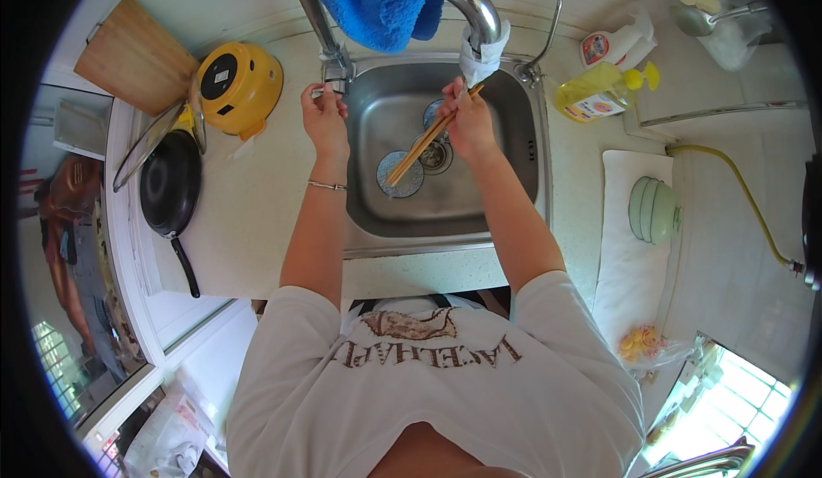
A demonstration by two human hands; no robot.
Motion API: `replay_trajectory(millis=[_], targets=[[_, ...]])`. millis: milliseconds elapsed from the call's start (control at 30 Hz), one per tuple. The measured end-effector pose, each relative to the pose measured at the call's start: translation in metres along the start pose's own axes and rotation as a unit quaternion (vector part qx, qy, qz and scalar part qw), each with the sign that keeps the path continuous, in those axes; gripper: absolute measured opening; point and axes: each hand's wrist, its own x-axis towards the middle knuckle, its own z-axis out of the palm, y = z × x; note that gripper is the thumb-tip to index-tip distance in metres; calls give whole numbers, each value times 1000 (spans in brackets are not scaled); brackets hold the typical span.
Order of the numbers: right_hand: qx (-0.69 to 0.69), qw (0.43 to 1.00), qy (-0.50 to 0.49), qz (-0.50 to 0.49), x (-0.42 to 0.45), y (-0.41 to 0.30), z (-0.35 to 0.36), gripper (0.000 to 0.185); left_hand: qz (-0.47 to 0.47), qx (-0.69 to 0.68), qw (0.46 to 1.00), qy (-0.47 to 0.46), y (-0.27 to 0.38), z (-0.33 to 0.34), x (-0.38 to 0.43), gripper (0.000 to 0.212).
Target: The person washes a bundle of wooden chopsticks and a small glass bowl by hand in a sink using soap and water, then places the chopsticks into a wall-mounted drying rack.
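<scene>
My right hand (470,118) holds several wooden chopsticks (420,147) slanting down over the steel sink (449,211), just under the cloth-wrapped spout of the chrome faucet (472,2). At the sink's upper left corner, my left hand (326,118) has its fingers at the metal faucet base (336,70); whether they grip it is not plain. Below the chopstick tips a small clear glass dish (399,174) lies on the sink bottom. Another glass dish (434,115) is partly hidden behind my right hand, near the drain (433,157).
A blue towel (379,9) hangs over the faucet. To the left are a yellow electric cooker (247,86), a wooden cutting board (138,57) and a black frying pan (170,182). Yellow dish soap (591,96), a white spray bottle (620,44) and green bowls (652,210) stand at the right.
</scene>
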Motion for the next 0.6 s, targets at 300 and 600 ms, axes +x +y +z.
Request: replay_trajectory(millis=[300,600], targets=[[-6,1000,-12,12,0,4,2,19,65,129,990,-8,-6,7,-8,15],[-1,999,-19,34,-9,-2,5,18,48,169,984,8,1,-2,2,13]])
